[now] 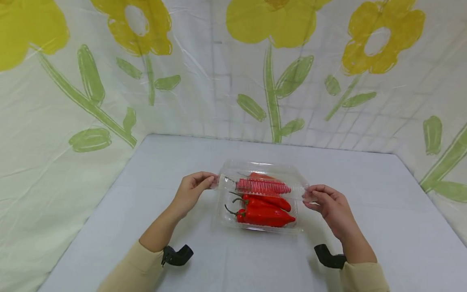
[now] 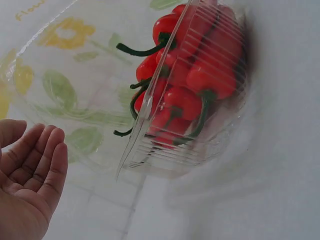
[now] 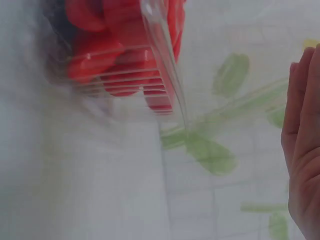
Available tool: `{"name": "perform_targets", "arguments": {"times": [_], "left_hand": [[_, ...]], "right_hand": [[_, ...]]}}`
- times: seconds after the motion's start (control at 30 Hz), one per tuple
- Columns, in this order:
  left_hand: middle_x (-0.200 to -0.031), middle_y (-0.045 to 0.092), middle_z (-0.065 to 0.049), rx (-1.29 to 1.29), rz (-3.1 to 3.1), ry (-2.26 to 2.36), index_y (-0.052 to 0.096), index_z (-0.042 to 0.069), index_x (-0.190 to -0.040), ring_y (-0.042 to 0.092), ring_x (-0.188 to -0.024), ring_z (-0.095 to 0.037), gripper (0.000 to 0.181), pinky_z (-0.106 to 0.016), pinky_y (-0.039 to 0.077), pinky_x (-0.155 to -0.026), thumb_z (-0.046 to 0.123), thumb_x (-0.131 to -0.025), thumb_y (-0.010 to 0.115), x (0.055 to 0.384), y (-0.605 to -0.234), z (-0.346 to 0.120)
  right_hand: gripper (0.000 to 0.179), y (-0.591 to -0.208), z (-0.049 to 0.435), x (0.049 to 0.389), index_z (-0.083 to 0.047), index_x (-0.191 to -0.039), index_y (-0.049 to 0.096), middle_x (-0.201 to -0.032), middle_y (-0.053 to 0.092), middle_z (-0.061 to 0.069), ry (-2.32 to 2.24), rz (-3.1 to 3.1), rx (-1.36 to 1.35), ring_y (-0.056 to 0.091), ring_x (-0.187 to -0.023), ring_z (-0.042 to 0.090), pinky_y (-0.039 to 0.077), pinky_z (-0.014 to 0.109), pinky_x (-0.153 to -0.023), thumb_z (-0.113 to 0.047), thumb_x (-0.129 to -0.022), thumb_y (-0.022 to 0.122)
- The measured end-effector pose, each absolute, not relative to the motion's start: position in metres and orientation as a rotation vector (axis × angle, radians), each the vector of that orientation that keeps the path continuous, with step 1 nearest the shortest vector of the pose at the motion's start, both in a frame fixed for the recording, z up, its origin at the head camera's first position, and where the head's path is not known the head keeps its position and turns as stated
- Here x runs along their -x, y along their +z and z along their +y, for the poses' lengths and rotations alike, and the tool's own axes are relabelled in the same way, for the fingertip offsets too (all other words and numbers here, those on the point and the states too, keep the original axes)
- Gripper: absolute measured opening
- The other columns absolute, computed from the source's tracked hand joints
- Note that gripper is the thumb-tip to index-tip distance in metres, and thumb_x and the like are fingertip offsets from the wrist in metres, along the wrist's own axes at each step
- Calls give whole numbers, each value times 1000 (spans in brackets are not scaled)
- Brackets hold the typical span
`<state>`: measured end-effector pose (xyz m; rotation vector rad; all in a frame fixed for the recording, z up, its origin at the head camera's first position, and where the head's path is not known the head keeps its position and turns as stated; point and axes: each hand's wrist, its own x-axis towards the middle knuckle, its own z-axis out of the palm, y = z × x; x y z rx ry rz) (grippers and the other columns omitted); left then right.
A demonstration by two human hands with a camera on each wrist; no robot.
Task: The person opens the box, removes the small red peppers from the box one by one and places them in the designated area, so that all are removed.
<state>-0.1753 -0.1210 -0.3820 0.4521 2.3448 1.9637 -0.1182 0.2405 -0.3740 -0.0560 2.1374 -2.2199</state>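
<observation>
A clear plastic clamshell box (image 1: 215,221) sits on the table with several red peppers (image 1: 264,215) lying inside, green stems pointing left. Its hinged lid (image 1: 262,166) stands partly raised over the back of the box. At the lid's left front corner, my left hand (image 1: 191,190) pinches the edge between thumb and fingers. The opposite corner is pinched by my right hand (image 1: 330,205). In the left wrist view the peppers (image 2: 182,102) show through the ribbed box wall, with the left hand (image 2: 32,175) off to the side. The right wrist view is blurred and shows only part of the right hand (image 3: 305,140).
A white cloth covers the table (image 1: 175,158). Behind it hangs a pale curtain (image 1: 204,93) painted with yellow flowers and green leaves. Black curved wrist mounts (image 1: 178,256) sit at both sleeve cuffs.
</observation>
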Motion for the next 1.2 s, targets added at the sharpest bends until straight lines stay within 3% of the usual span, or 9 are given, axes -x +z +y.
{"name": "perform_targets", "arguments": {"times": [0.17, 0.3, 0.4, 0.5, 0.63, 0.8, 1.03, 1.2], "left_hand": [[-108, 65, -19, -482, 2410, 1909, 63, -3, -110, 64, -88, -8, 25, -28, 56, -86, 13, -93, 56, 189, -380, -120], [-107, 66, -19, -503, 2477, 1840, 63, -3, -110, 64, -93, -19, 24, -22, 55, -83, 9, -91, 58, 201, -382, -120], [-106, 66, -20, -479, 2502, 1817, 63, -3, -109, 63, -97, -32, 23, -16, 53, -78, 7, -90, 59, 213, -385, -120], [-108, 65, -23, -483, 2506, 1799, 63, -5, -110, 62, -100, -36, 24, -17, 54, -78, 7, -89, 60, 225, -389, -118], [-116, 62, -25, -514, 2501, 1766, 60, -6, -118, 62, -105, -31, 31, -26, 55, -87, 7, -89, 60, 236, -395, -116], [-124, 58, -25, -468, 2508, 1726, 56, -6, -123, 57, -114, -34, 36, -39, 51, -95, 5, -89, 59, 242, -398, -113], [-141, 45, -18, -335, 2493, 1621, 46, -5, -133, 37, -136, -30, 48, -42, 31, -113, 12, -90, 59, 245, -404, -100], [-144, 39, -19, -281, 2420, 1599, 40, -6, -137, 37, -134, -33, 51, -45, 34, -110, 13, -92, 55, 238, -411, -98]], "right_hand": [[14, -368, 242, 127, -15, -97, 62, -89, 65, -7, -2268, 2134, 129, 67, -81, 7, 57, 19, -77, -14, -97, 48], [12, -368, 242, 138, -12, -106, 56, -89, 66, -10, -2183, 2223, 113, 66, -80, 6, 56, 18, -77, -15, -96, 51], [27, -373, 242, 151, -4, -117, 48, -90, 66, -12, -2046, 2325, 74, 66, -81, 4, 56, 18, -78, -19, -95, 53], [42, -381, 244, 164, 3, -128, 42, -104, 65, 1, -1914, 2415, 65, 65, -91, 6, 55, 21, -85, -22, -96, 52], [51, -393, 250, 178, -5, -143, 34, -140, 43, 18, -1772, 2453, 72, 50, -123, 22, 44, 34, -104, -24, -97, 49], [62, -406, 253, 190, -15, -150, 16, -157, 16, 11, -1729, 2361, 161, 23, -141, 35, 25, 53, -112, -23, -98, 47], [67, -415, 247, 203, -7, -150, 10, -157, 9, 13, -1734, 2248, 143, 24, -141, 35, 25, 47, -112, -23, -97, 48], [67, -418, 245, 205, -4, -150, 10, -157, 9, 13, -1770, 2195, 107, 25, -140, 34, 25, 41, -111, -24, -97, 47]]}}
